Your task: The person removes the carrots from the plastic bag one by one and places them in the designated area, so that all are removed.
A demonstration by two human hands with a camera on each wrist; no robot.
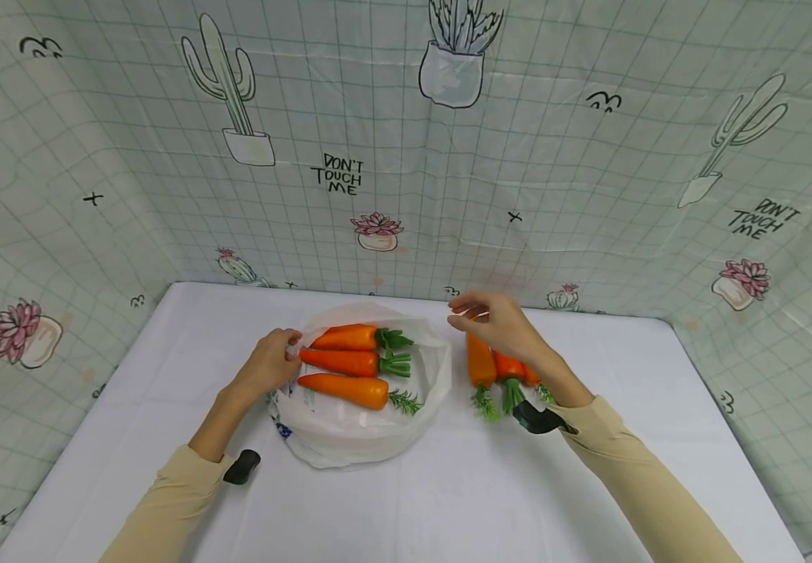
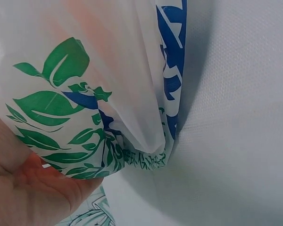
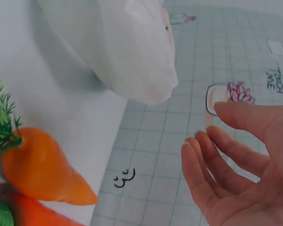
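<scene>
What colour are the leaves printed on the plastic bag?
Green. The printed leaves on the white plastic bag show best in the left wrist view.

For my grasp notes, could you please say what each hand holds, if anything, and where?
Left hand: the plastic bag, by its left rim. Right hand: nothing.

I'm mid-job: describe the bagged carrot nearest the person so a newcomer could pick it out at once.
On the white tabletop, find the white plastic bag whose edge the left hand holds. Inside, three carrots lie in a row, tips toward that hand; you want the one nearest the person. Of the three, only it has feathery greens; the middle one has stubby stems.
</scene>
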